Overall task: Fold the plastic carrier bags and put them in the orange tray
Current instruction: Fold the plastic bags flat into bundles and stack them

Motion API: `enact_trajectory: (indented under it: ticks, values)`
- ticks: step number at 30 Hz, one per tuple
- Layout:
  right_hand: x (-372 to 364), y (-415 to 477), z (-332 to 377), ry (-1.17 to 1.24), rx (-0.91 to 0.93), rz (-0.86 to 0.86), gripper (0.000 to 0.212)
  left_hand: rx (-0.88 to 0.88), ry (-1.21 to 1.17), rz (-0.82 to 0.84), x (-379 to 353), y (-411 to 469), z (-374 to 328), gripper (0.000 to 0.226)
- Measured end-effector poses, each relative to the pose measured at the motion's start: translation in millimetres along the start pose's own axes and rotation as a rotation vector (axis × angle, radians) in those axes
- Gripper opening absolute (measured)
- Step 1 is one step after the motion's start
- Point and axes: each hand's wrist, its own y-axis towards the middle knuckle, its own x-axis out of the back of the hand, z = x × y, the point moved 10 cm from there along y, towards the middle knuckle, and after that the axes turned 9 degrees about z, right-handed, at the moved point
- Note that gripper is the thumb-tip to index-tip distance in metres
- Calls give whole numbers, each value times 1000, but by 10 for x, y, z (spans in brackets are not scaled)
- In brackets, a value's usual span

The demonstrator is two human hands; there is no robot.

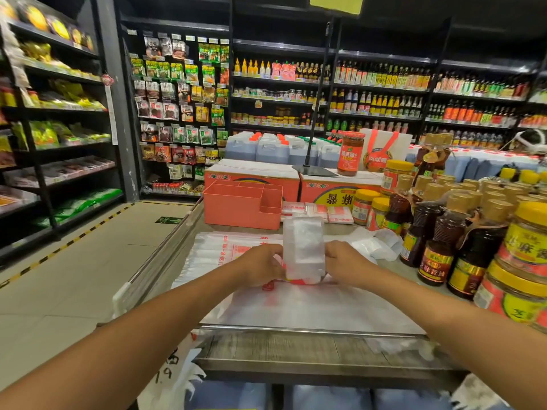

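**While pinched from both sides, folded bag (303, 250) stands raised**

Where the left hand (262, 263) and right hand (346, 261) grip its opposite edges, the folded bag rises above a flat pile of bags (219, 253) on the counter (296, 358). The orange tray (242, 207) sits beyond it.

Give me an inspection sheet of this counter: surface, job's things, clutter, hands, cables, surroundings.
Surface: metal counter, largely covered by flat plastic bags.
Job's things: folded bag held upright; orange tray behind it; stack of folded bags beside the tray; crumpled bag at the right.
Clutter: sauce bottles and jars at the right.
Hands: left hand and right hand both pinch the folded bag.
Cables: nothing seen.
Surroundings: stocked shop shelves; cardboard boxes.
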Motion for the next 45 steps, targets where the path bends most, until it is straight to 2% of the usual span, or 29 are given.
enact_trajectory:
  ticks: [4, 9, 17, 22, 26, 29, 31, 32, 34, 37, 42, 45]
  values:
    - [55, 218, -102, 145, -89, -111, 27, 80, -63, -60, 44, 60, 82, 36]
    - [-98, 385, -374, 128, -219, -93, 40, 156, -91, -52, 12, 90, 168, 48]
    - [-149, 509, -563, 136, -318, -71, 35, 175, -82, -74, 33, 46, 115, 64]
    - [-149, 531, -516, 29, -351, -55, 37, 161, -126, -108, 27, 12, 144, 41]
    - [-154, 539, -549, 45, -388, -45, 36, 153, -191, -101, 18, -12, 93, 35]
    - [-152, 543, -549, 41, -373, -56, 37, 126, -155, -106, 27, -51, 37, 32]
    - [-156, 553, -562, 42, -374, -62, 37, 83, -114, -134, 38, -105, -13, 21]
    - [-155, 556, -564, 39, -375, -63, 37, 45, -11, -177, 75, -135, -67, 17]
    - [-154, 566, -550, 26, -366, -60, 37, -87, 291, -264, 130, -192, -269, 23]
    - [-145, 556, -514, -4, -353, -57, 37, -251, 541, -140, -77, -198, -476, 30]
    - [-137, 533, -516, 8, -354, -57, 36, -147, 654, 119, -373, -151, -318, 32]
    - [-140, 527, -518, 27, -363, -64, 37, -110, 610, 293, -456, -247, -243, 53]
